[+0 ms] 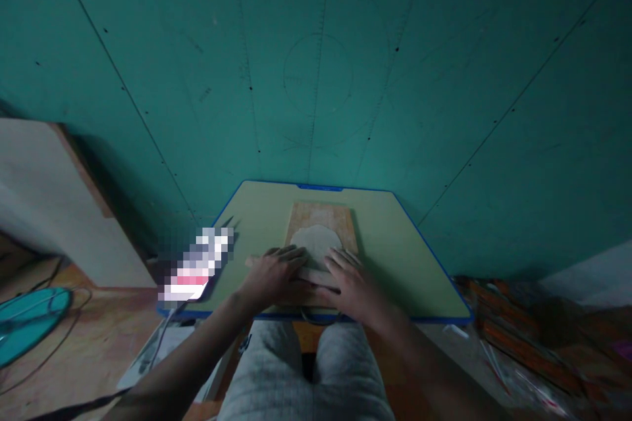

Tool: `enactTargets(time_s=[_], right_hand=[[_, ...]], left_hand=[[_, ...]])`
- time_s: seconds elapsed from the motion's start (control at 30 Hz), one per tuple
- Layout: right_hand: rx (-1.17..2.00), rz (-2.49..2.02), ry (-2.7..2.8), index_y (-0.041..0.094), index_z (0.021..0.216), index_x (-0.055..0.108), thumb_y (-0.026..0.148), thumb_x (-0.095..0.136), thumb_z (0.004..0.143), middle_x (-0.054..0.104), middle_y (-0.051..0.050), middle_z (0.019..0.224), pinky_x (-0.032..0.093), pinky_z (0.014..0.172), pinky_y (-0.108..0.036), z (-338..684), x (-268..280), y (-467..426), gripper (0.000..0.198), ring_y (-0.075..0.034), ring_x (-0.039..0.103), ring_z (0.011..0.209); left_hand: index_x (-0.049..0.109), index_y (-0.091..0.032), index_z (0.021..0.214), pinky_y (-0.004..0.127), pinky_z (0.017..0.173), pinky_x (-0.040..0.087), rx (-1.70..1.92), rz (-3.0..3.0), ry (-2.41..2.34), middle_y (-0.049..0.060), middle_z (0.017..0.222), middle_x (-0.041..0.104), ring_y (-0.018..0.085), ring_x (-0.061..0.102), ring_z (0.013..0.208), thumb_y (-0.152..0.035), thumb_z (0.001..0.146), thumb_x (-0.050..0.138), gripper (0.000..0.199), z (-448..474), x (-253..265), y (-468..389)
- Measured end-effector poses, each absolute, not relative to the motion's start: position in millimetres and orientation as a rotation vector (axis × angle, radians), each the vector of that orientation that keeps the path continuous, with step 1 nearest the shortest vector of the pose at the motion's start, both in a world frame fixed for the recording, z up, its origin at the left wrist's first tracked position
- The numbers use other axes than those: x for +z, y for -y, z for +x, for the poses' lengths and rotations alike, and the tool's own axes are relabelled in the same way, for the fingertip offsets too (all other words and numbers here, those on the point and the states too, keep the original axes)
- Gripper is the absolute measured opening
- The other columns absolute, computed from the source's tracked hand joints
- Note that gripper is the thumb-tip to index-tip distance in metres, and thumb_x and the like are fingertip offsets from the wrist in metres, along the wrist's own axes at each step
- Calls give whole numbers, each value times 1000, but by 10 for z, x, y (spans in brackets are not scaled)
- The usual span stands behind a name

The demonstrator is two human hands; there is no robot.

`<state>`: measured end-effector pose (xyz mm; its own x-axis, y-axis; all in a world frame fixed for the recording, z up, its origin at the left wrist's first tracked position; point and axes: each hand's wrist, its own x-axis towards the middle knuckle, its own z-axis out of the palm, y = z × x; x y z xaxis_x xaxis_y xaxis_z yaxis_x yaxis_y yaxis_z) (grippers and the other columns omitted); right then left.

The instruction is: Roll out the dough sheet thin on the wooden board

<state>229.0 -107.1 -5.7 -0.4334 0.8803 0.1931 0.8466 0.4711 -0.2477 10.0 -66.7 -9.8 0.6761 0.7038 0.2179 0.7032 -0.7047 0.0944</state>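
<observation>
A pale, flattened round of dough (316, 241) lies on a wooden board (323, 212). Across its near part runs a light wooden rolling pin (316, 277), its left end poking out beyond my left hand (277, 271). That hand rests over the pin's left part, fingers forward on top and thumb on the near side. My right hand (351, 277) grips the right part the same way, its fingertips close to the dough's edge. Both hands cover much of the pin, and its right end is hidden.
The board sits on a small pale tabletop (395, 250) with a blue rim, against a green wall (316, 66). A lit device with a blurred screen (200, 266) and a cable lies at the left edge. My legs (306, 375) are under the near edge.
</observation>
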Motion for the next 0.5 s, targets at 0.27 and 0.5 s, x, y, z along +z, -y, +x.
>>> enactTargets(time_s=[0.27,0.5], right_hand=[[354,-1425,2587,8,144,46,52,63,85,45,-19,150,34,114,-41,2277,91,855,76,-30,42,138],[328,-1382,2589,14,140,52,52,66,83,54,-16,143,38,112,-44,2305,66,802,70,-30,48,134]], left_hand=[[53,-23,137,43,105,42,320,2871,-1024,11,140,59,27,52,131,-48,93,58,51,130,-33,615],[55,-24,135,42,104,43,299,2827,-969,9,136,62,26,55,127,-50,89,63,53,146,-22,528]])
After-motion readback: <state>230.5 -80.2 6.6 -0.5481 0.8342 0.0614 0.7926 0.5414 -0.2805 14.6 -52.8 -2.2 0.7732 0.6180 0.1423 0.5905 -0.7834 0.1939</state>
